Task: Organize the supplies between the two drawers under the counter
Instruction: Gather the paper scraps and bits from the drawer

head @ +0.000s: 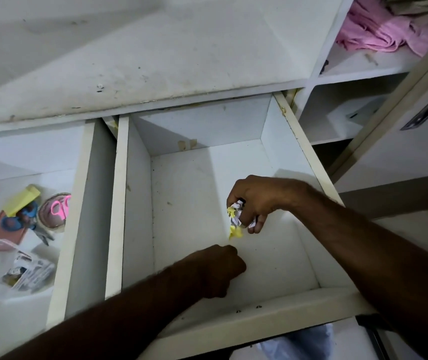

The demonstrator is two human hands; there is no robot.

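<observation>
In the right drawer (233, 310), the left hand (218, 271) rests as a clenched fist, grasping nothing visible. Just beyond, the right hand (255, 201) clutches crumpled scraps of paper (235, 216), likely gathered as rubbish. Farther left, the other drawer (78, 203) holds scissors (61, 206), tape (52, 216) and a plastic tub (5, 271).
</observation>
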